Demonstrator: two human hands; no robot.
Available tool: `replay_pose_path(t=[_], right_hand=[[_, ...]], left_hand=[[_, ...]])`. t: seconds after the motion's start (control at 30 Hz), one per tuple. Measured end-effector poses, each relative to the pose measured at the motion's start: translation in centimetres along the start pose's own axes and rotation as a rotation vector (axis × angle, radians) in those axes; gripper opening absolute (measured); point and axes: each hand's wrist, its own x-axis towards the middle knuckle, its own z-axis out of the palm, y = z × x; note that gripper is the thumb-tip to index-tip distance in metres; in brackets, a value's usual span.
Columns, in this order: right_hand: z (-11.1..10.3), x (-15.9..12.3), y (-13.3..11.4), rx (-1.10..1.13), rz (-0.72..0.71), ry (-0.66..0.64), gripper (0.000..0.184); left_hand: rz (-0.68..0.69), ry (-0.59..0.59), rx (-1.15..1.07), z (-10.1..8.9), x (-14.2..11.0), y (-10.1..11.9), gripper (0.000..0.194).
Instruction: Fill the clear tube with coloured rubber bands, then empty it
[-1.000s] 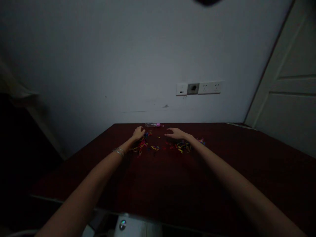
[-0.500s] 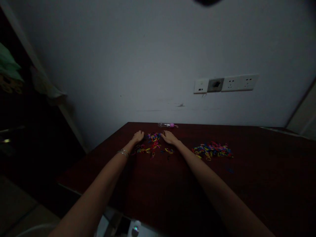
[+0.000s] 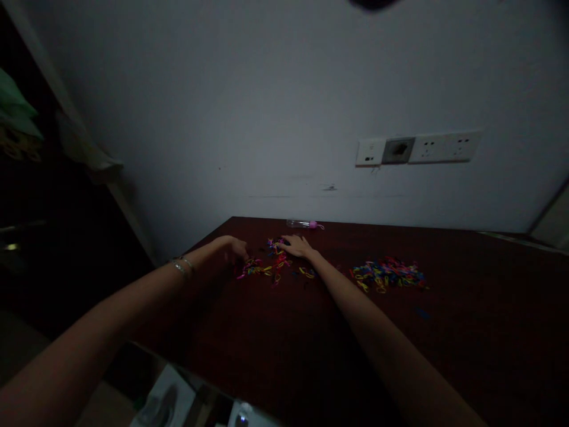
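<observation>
Small coloured elastic bands lie scattered on a dark red-brown table (image 3: 275, 332). My left hand (image 3: 237, 249) is at the left edge of the nearer pile of bands (image 3: 256, 270), its fingers pointing down and blurred, so their grip does not show. Over the bands farther back (image 3: 281, 260) reaches my right hand (image 3: 297, 245), palm down with fingers stretched out, touching or just above them. Some bands are hidden beneath it. Off to the right sits a larger heap of bands (image 3: 389, 274), apart from both hands.
A clear tube with a pink cap (image 3: 304, 224) lies at the back by the wall. Wall sockets (image 3: 420, 148) are at the right. A blue band (image 3: 423, 313) lies alone near the heap. Below the table edge are white objects (image 3: 166, 394).
The view has swung left. My right hand has moved left from near the large heap to the left group of bands. My left hand has come nearer and lower, beside the front bands.
</observation>
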Motion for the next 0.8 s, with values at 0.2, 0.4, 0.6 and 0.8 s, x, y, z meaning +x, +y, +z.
replay_pose_path(t=[0.2, 0.4, 0.6, 0.8], right_hand=[[0.8, -0.5, -2.4, 0.093, -0.263, 0.032, 0.069], [1.6, -2.0, -4.4, 0.054, -0.341, 0.042, 0.066], [1.5, -4.8, -5.8, -0.092, -0.396, 0.082, 0.073], [1.4, -6.3, -6.7, -0.27, -0.454, 0.073, 0.057]], left_hand=[[0.125, -0.085, -0.169, 1.0, -2.3, 0.3, 0.081], [0.28, -0.041, -0.124, 3.1, -2.4, 0.7, 0.067], [0.307, 0.103, 0.019, 4.2, -1.7, 1.3, 0.036], [0.312, 0.157, 0.007, 4.5, -0.5, 1.6, 0.026]])
